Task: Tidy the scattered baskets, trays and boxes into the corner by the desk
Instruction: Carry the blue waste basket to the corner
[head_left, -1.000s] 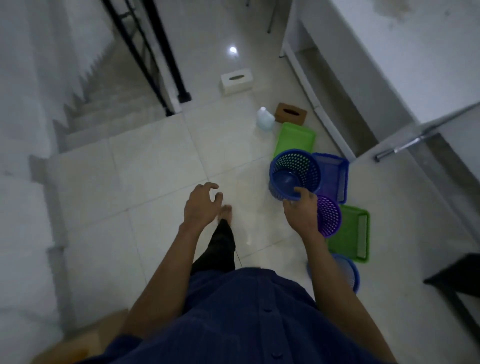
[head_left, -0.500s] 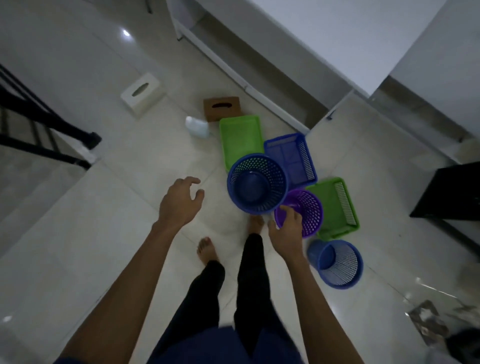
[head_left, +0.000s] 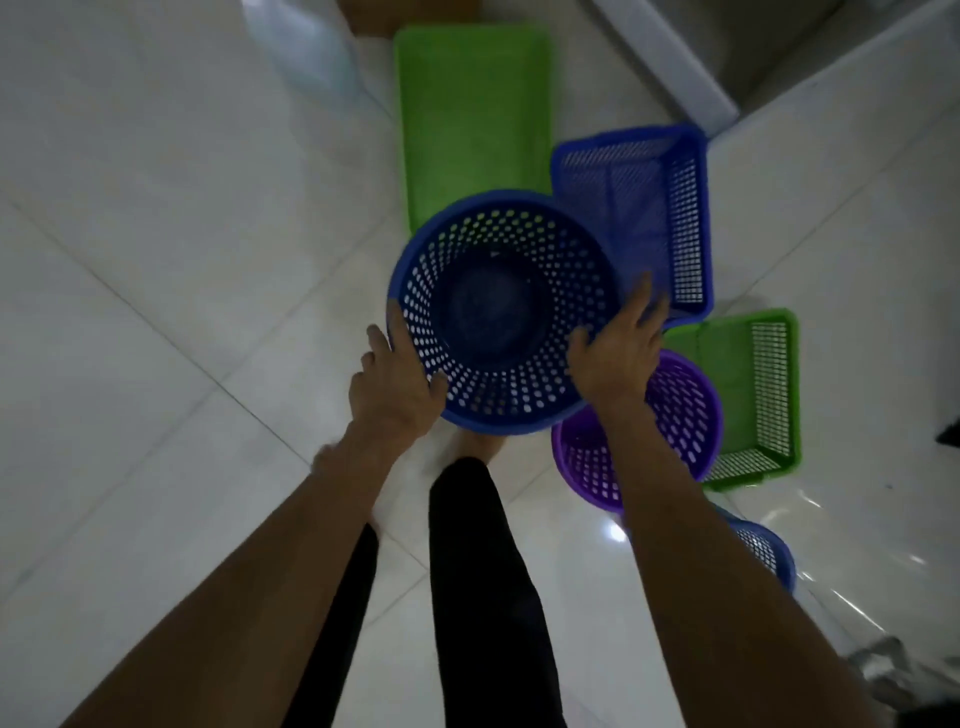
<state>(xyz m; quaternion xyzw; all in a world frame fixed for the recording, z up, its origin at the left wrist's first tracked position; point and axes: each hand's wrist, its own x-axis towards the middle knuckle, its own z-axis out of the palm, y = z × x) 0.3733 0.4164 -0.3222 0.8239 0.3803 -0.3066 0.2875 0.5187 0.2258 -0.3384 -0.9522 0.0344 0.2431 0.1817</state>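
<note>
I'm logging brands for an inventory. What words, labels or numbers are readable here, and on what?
None readable. No print shows on the round blue basket, green tray, blue crate, purple basket or green crate; the dim, blurred picture could hide small marks.

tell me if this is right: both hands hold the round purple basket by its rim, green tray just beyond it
Wrong colour: the head view shows the left hand and right hand holding the round blue basket by its rim, green tray just beyond it.
</note>
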